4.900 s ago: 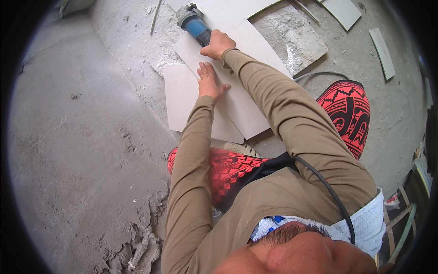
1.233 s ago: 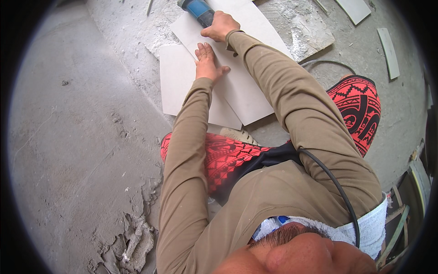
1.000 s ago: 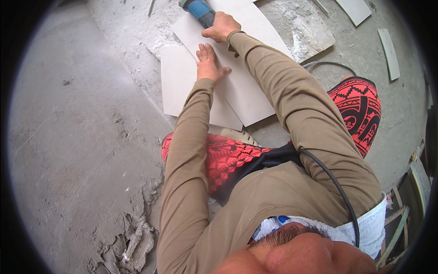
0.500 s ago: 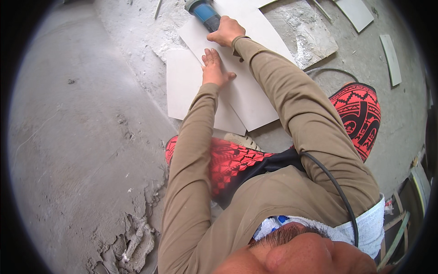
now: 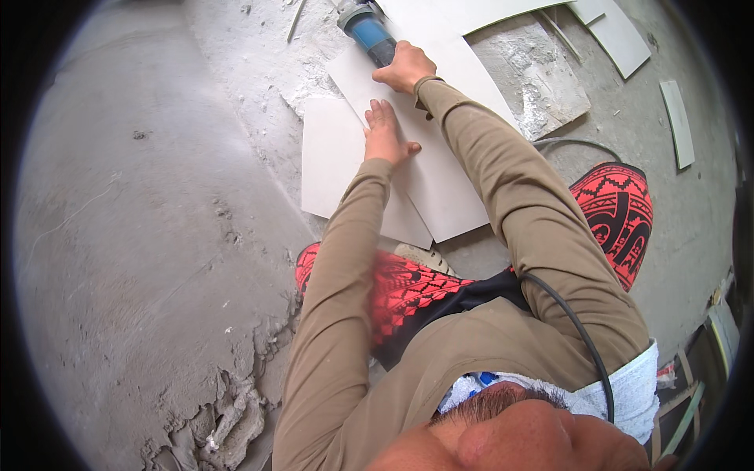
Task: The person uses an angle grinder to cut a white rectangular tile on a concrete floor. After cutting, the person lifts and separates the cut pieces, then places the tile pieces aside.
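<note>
My right hand (image 5: 408, 67) is wrapped around the dark rear end of a blue angle grinder (image 5: 367, 33). The grinder's grey head lies at the far end of a white tile (image 5: 452, 184), and its disc is hardly visible. Flat on this tile, nearer to me, rests my left hand (image 5: 383, 137), thumb spread out to the right and nothing in its grasp. A second white tile (image 5: 323, 161) sits partly under the first, sticking out on the left.
Dusty concrete floor (image 5: 141, 251) stretches to the left, with crumbled mortar (image 5: 228, 420) near the lower edge. A powder-covered slab (image 5: 542, 86), tile offcuts (image 5: 620, 39) and a narrow strip (image 5: 677, 124) lie to the right. A black cable (image 5: 577, 322) runs over my right arm.
The whole view has shifted slightly, so everything sits a little lower and further right. Both hands keep about the same places on the grinder and the tile.
</note>
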`<state>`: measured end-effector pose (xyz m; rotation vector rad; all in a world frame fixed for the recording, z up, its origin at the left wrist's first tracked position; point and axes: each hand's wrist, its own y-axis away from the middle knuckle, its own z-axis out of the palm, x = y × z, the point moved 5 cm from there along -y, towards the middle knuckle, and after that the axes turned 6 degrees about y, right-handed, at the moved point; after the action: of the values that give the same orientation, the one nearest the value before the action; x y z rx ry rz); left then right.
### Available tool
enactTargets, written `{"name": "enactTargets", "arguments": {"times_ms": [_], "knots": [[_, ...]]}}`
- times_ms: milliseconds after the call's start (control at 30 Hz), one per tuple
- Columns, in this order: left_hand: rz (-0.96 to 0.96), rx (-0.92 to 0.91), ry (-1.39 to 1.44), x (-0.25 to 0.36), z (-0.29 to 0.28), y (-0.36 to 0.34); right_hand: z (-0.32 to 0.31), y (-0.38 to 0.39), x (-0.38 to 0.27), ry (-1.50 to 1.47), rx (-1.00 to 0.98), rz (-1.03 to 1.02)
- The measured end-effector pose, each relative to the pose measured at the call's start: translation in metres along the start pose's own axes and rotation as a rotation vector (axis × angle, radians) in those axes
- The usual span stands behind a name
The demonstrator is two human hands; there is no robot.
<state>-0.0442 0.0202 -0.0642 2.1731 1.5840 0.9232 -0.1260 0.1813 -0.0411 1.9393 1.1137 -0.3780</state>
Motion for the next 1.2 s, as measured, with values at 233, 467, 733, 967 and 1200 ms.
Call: {"name": "enactTargets", "arguments": {"times_ms": [233, 467, 733, 967, 1200], "knots": [[0.007, 0.005, 0.022, 0.003, -0.003, 0.002, -0.005, -0.005, -0.005, 0.001, 0.02, -0.007], [0.008, 0.015, 0.025, 0.009, -0.005, 0.005, -0.013, -0.01, -0.014, 0.022, 0.037, -0.022], [0.011, 0.016, 0.012, 0.022, -0.015, 0.007, -0.031, -0.023, -0.031, 0.02, 0.101, -0.061], [0.017, 0.015, -0.003, 0.03, -0.018, 0.011, -0.056, -0.019, -0.067, -0.018, 0.153, -0.149], [0.04, 0.042, 0.025, 0.01, -0.012, 0.007, -0.058, 0.035, -0.112, -0.14, 0.242, -0.386]]}}
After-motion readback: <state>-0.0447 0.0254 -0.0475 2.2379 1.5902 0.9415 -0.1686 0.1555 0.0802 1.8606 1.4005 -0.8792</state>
